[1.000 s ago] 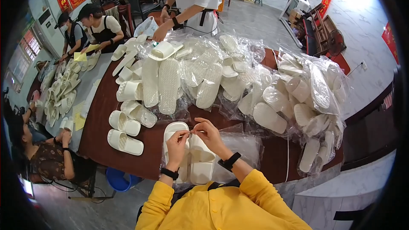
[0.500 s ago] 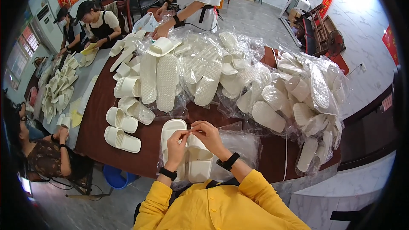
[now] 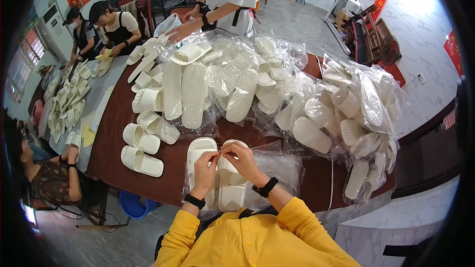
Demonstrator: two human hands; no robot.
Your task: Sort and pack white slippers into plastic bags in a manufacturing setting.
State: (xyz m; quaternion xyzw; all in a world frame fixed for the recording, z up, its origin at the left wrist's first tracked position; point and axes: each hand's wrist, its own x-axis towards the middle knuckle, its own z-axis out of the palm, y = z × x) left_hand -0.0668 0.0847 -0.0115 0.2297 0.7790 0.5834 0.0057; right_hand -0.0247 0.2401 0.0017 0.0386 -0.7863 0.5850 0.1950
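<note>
While hands (image 3: 241,159) meet, bags (image 3: 402,103) (clear), slippers (image 3: 371,101) inside

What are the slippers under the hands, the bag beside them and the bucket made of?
Slippers: probably matte foam or soft plastic; thick, evenly pale. Bag: clear, glossy plastic film, wrinkled with glare. Bucket: likely plastic, smooth, uniformly blue.

- We wear a bright yellow shirt (image 3: 225,242), its cloth creased in soft folds.
- Down our front we see small, round yellow buttons (image 3: 248,243).
- Our left sleeve (image 3: 176,237) and right sleeve (image 3: 310,225), both yellow, end in gathered creases on the forearms.
- Our left hand (image 3: 204,170) and right hand (image 3: 243,159) are bare.
- We have a black left wristband (image 3: 194,200) and a black right wristband (image 3: 266,187).
- Dark cloth (image 3: 210,225) shows beyond our shirt's edge; we cannot tell which garment.
</note>
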